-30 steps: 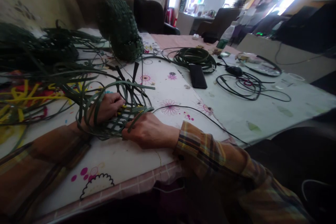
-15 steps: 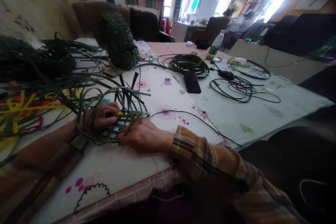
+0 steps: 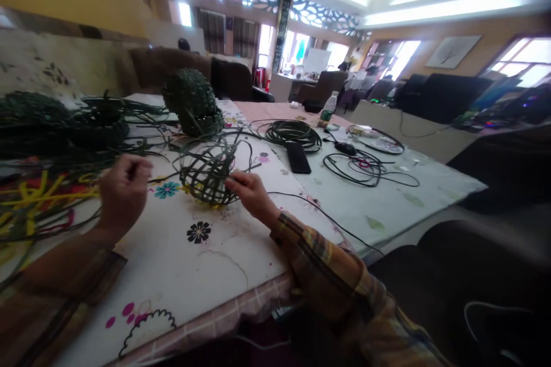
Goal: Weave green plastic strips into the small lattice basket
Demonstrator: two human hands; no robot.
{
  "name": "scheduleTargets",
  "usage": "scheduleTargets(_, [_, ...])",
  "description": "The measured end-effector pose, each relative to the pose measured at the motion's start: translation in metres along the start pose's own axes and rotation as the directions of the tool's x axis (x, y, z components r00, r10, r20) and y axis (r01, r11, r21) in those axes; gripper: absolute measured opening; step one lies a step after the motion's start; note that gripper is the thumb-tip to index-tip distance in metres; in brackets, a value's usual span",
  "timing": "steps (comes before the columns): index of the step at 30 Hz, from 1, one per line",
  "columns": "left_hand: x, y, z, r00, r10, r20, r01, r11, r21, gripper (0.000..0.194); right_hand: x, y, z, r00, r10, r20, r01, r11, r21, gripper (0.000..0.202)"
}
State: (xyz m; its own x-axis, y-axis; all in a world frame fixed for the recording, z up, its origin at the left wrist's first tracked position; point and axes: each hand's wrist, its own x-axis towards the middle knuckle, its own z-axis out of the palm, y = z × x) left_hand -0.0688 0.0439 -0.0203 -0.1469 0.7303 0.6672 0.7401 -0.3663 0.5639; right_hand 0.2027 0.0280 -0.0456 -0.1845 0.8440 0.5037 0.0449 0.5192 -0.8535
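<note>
A loose, rounded weave of dark green strips (image 3: 206, 175) lies on the white flowered tablecloth, with bits of yellow along its lower edge. My right hand (image 3: 252, 192) is closed in a pinch on the right side of this weave. To the left, apart from the weave, my left hand (image 3: 127, 189) is raised and closed. A thin green strip (image 3: 166, 178) runs from the weave to its fingers; the fingertips themselves are partly turned from view. Behind the weave stands a finished-looking dark green woven basket (image 3: 189, 102).
Yellow strips (image 3: 34, 203) and dark green woven pieces (image 3: 94, 126) crowd the left side. Further right are a coil of green strip (image 3: 295, 135), a black phone (image 3: 298, 157), a bottle (image 3: 328, 110), a computer mouse (image 3: 345, 148) and looped cable (image 3: 355, 169).
My left hand has left the weave and moved left, drawing a strip. The weave has been turned over, its rounded side now up. The head view has tilted upward.
</note>
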Motion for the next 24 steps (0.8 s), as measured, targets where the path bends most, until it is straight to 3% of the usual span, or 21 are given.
scheduleTargets(1, [-0.005, -0.002, 0.009, 0.994, -0.053, 0.092, 0.06, 0.996, -0.073, 0.03, 0.003, 0.002, -0.003, 0.995, 0.076, -0.063, -0.069, 0.991, 0.113, 0.045])
scheduleTargets(3, [-0.013, -0.005, 0.028, 0.939, -0.138, 0.314, 0.219, 0.946, -0.237, 0.035, 0.009, 0.005, -0.008, 0.968, 0.229, -0.107, -0.189, 0.936, 0.298, 0.045])
scheduleTargets(4, [-0.017, -0.004, 0.035, 0.925, -0.136, 0.355, 0.244, 0.928, -0.281, 0.037, 0.011, 0.006, -0.01, 0.953, 0.28, -0.118, -0.221, 0.905, 0.364, 0.047])
scheduleTargets(9, [-0.025, 0.002, 0.051, 0.974, -0.001, 0.227, 0.083, 0.932, -0.352, 0.032, 0.015, 0.007, -0.015, 0.917, 0.371, -0.145, -0.251, 0.821, 0.513, 0.048])
scheduleTargets(15, [-0.025, 0.014, 0.056, 0.981, 0.152, 0.121, -0.106, 0.941, -0.32, 0.024, 0.016, 0.005, -0.015, 0.915, 0.378, -0.139, -0.248, 0.801, 0.546, 0.05])
scheduleTargets(24, [-0.022, 0.016, 0.061, 0.976, 0.189, 0.109, -0.153, 0.948, -0.278, 0.021, 0.018, 0.008, -0.021, 0.906, 0.407, -0.117, -0.283, 0.788, 0.547, 0.044])
